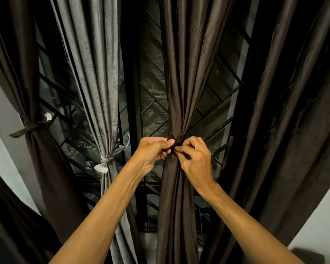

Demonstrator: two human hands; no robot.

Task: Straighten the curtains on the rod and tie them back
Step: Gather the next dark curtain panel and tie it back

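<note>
Our left hand (152,152) and right hand (196,161) pinch the tie (176,141) on the third curtain (179,73); two are tied, the last curtain (274,130) hangs loose.

Dim, warm indoor light; deep shadows between folds; wide-angle bending at edges.

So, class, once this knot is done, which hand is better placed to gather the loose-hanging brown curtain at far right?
Right, probably. The right hand pinches the tie on the side nearest the loose curtain; the left hand would have to cross the middle curtain.
</note>
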